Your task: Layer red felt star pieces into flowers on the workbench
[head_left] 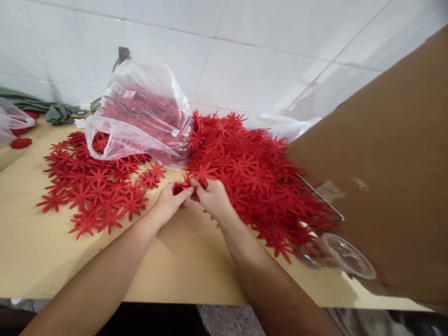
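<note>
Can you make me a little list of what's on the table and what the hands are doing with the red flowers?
left hand: left hand pinches a red flower piece
right hand: right hand pinches the same piece
left pile: flat red flowers spread out
right pile: heaped red flowers
bag: clear plastic bag holding more flowers
cup: clear cup lying on its side
table: tan tabletop
right edge: brown cardboard

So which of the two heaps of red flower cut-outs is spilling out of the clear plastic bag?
The left spread of red cut-outs: the clear plastic bag lies on its far edge, mouth toward it. The right heap lies loose against the cardboard.
</note>
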`<state>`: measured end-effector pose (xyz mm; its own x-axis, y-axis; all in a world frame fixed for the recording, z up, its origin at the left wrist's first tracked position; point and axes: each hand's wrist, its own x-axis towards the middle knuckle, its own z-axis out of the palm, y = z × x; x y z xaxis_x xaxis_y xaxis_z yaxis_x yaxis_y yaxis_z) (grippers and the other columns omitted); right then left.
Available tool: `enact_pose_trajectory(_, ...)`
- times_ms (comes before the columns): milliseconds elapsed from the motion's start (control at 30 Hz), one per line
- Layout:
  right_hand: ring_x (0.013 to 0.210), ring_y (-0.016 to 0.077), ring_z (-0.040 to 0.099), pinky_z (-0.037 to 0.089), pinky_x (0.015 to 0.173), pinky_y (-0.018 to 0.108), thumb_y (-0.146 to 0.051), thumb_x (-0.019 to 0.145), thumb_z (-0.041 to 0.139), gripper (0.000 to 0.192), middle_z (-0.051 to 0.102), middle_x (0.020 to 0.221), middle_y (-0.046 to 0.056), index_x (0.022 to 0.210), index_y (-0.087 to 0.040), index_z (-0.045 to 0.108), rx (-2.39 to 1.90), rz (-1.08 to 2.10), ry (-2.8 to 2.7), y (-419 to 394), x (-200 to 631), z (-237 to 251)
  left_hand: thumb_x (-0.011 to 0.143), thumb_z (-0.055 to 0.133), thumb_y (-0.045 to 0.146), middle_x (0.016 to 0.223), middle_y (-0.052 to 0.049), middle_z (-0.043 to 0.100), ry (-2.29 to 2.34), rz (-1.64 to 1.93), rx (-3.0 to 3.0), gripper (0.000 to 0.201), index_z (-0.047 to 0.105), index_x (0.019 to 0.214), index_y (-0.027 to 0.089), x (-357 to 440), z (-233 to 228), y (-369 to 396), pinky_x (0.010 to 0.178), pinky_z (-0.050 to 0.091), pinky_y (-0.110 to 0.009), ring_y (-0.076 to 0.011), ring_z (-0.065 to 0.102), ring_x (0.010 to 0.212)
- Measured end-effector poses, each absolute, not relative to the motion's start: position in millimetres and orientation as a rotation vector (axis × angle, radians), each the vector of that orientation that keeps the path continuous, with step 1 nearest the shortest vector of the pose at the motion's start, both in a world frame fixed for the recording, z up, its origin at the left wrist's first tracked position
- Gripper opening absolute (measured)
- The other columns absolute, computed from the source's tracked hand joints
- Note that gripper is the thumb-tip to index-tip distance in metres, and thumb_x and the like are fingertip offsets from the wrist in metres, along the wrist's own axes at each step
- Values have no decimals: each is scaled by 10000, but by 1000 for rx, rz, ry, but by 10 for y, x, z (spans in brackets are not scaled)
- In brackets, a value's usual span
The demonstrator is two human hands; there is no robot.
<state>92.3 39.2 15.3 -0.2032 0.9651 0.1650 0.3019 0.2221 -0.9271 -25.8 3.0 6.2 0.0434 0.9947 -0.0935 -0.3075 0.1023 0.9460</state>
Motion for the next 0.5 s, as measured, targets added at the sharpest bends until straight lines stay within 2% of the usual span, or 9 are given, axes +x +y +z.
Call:
enact_pose_trajectory(200, 535, 100, 415, 347, 541, 248, -449, 784, 445, 321, 473, 553, -22, 597, -189, 448, -1253, 648, -1752, 377, 867, 93, 663, 560, 165, 626, 20, 538, 1114, 1281, 837, 78, 530, 732, 146, -278, 11, 68, 483, 358, -195, -60, 461, 506)
enact_pose_trajectory(333, 475, 91, 356, 309, 485, 243, -454, 758, 480, 328, 413, 486, -39, 564, -201, 403, -1329, 616, -1661, 487, 1010, 158, 688, 525, 146, 618, 30, 502, 1130, 1293, 830, 45, 508, 729, 150, -273, 15, 75, 463, 359, -175, -48, 443, 494)
enact_pose_trajectory(433, 446, 106, 386, 329, 448, 255, -453, 743, 497, 303, 417, 475, -33, 582, -213, 406, -1427, 541, -1466, 740, 1250, 276, 705, 523, 150, 598, 41, 479, 1158, 1309, 802, 55, 470, 696, 160, -281, 6, 84, 449, 359, -165, -43, 438, 480)
enact_pose_trajectory(500, 482, 132, 453, 387, 460, 281, -427, 726, 529, 233, 472, 540, -12, 687, -206, 464, -1489, 478, -1362, 922, 1451, 362, 717, 533, 165, 598, 41, 484, 1155, 1313, 799, 77, 460, 691, 162, -285, -5, 94, 449, 362, -165, -44, 447, 482)
